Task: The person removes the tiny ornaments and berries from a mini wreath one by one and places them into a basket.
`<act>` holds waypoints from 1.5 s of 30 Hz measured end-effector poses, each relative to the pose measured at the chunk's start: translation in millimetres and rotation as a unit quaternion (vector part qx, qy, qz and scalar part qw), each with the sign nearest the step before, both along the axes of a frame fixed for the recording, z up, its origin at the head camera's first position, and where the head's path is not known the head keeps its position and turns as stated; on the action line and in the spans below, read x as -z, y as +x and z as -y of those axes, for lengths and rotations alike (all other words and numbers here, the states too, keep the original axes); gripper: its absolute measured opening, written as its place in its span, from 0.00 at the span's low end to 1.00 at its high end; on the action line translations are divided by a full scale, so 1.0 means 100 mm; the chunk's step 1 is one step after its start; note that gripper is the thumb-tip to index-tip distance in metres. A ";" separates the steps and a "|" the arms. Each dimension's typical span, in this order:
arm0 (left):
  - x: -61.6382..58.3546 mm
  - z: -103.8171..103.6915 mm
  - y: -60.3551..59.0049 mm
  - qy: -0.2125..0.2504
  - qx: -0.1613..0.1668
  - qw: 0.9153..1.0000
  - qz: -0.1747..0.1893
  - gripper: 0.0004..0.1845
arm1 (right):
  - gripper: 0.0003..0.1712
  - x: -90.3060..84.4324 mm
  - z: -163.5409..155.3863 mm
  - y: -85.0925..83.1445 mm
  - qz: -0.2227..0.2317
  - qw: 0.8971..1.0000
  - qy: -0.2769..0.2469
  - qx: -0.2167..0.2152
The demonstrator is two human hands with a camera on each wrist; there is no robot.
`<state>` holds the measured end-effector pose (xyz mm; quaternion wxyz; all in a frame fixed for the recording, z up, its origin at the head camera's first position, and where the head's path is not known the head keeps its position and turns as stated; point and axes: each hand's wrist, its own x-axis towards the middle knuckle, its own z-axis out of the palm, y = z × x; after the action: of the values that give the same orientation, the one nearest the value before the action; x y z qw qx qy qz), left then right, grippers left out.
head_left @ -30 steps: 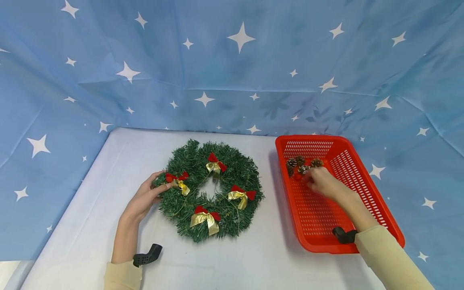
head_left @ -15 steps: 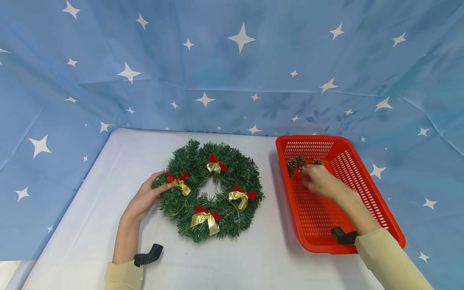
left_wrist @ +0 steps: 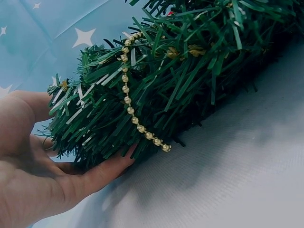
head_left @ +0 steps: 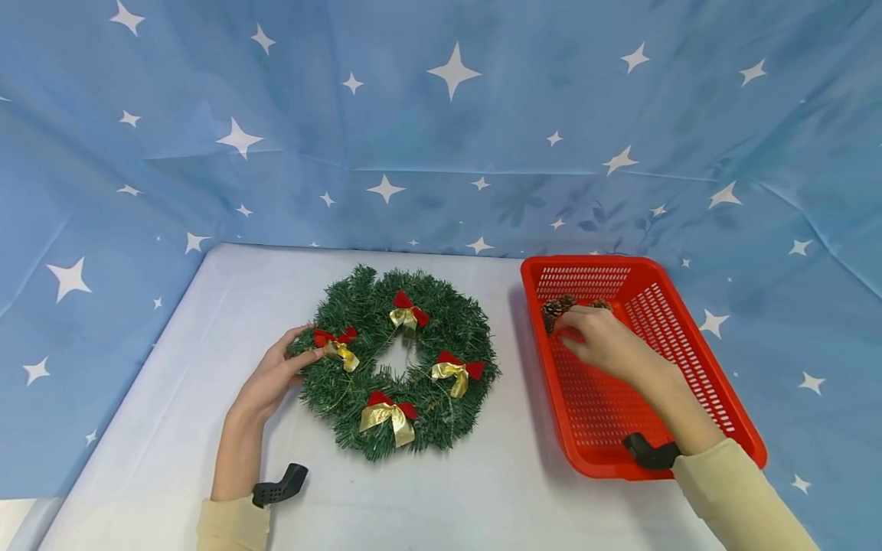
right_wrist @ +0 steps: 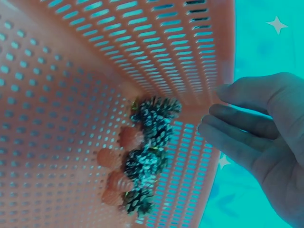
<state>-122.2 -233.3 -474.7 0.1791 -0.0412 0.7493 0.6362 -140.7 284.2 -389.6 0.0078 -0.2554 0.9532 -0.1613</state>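
Note:
A green wreath (head_left: 455, 329) with several red-and-gold bows (head_left: 389, 413) and a gold bead string (left_wrist: 128, 99) lies on the white table. My left hand (head_left: 292, 358) grips its left edge, thumb on top by a bow and fingers (left_wrist: 107, 171) underneath. My right hand (head_left: 575, 333) reaches into the far end of the red basket (head_left: 606, 413), above a cluster of frosted pine cones (head_left: 553, 308). In the right wrist view the right hand (right_wrist: 216, 111) has its fingers (right_wrist: 237, 142) stretched beside the pine cones (right_wrist: 152, 142) and holds nothing.
The basket stands right of the wreath, with a strip of white table (head_left: 510, 459) between them. Small red rounded pieces (right_wrist: 129, 137) lie beside the cones. A blue star-patterned cloth (head_left: 441, 138) rises behind and on both sides of the table.
My right hand has slid up and left in the basket and now covers more of the pine cones. The left hand and wreath have stayed put.

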 end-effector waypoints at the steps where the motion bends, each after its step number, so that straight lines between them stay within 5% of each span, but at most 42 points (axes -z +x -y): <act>1: 0.00 0.00 0.00 0.000 -0.001 1.000 0.000 0.41 | 0.08 -0.01 0.01 0.00 -0.003 1.000 0.001 -0.002; 45: 0.00 0.00 -0.01 0.004 -0.003 1.000 -0.001 0.40 | 0.11 -0.34 0.58 0.06 -0.059 0.996 -0.041 -0.059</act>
<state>-123.6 -232.8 -474.8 0.1764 -0.0425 0.7468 0.6398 -134.9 226.3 -355.4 -0.0497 -0.3209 0.9278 -0.1839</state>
